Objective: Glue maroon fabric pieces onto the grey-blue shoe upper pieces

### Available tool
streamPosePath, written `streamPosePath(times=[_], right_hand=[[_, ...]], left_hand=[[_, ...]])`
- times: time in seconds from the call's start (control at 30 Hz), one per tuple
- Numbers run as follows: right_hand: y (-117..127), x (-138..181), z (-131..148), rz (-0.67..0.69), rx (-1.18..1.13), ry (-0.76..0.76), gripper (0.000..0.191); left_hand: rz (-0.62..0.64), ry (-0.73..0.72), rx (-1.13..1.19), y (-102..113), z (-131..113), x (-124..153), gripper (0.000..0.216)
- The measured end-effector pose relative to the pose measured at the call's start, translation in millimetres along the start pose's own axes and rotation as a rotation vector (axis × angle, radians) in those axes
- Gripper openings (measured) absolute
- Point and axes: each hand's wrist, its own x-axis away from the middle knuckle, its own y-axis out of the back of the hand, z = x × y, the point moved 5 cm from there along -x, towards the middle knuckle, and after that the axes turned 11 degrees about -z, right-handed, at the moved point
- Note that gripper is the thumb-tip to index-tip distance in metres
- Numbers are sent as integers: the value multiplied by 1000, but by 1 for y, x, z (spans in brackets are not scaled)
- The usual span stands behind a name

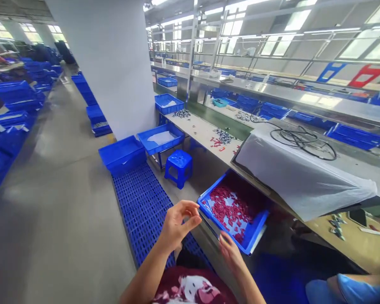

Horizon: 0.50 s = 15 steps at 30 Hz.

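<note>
A blue plastic bin (255, 232) holding several small red parts (229, 207) sits under the edge of the workbench, in front of me. My left hand (177, 223) hovers just left of the bin's near corner, with its fingers curved, thumb and forefinger apart and nothing in them. My right hand (229, 250) lies lower, at the bin's front rim, its fingers stretched toward the rim and empty. Both forearms reach up from my lap, over a dark red patterned garment (190, 289).
A white plastic sheet (300, 177) with a coil of black cable (304, 141) covers a unit on the bench right of the bin. A blue stool (179, 166), blue crates (123, 154) and a blue floor grating (142, 202) stand to the left. Small parts lie along the bench (202, 131).
</note>
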Motion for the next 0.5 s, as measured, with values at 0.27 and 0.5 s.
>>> streamPosePath(times=[0.27, 0.5], right_hand=[[-225, -50, 171, 731, -720, -172, 89], [-309, -136, 208, 694, -815, -225, 67]], left_hand=[[135, -529, -475, -26, -68, -131, 10], [263, -458, -392, -6, -79, -262, 22]])
